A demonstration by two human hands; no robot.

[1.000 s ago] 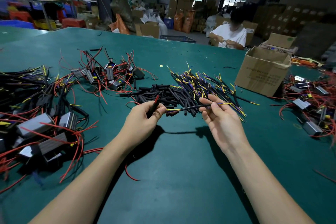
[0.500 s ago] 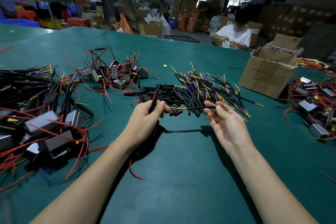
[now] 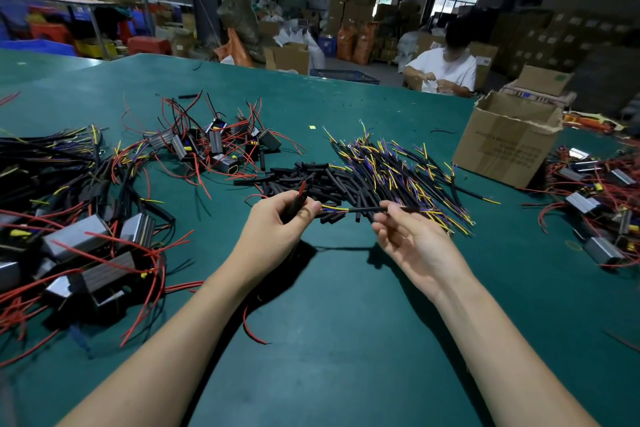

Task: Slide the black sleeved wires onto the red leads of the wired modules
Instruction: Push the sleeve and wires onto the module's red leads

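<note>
A: Where do we find the sleeved wire (image 3: 367, 210)?

B: It spans the gap between our two grips, above the worktop (image 3: 346, 340). The left hand (image 3: 277, 225) curls closed around a red lead (image 3: 302, 188) and a black tube, with the wire's yellow and purple end at its fingertips. The right hand (image 3: 412, 239) pinches the far end of the sleeve between thumb and forefinger; its other fingers lie relaxed.

A: How will it handle?

B: We judge it light and limp, so it sags if held far from the tip. The sleeve looks smooth and may slip.

A: Where should we take hold?

B: Close behind the left grip's end, so the short free length stays stiff enough to feed over the lead. Beyond both grips lies the pile of sleeved wires (image 3: 398, 170); left of the left grip, the wired modules (image 3: 86, 246).
</note>
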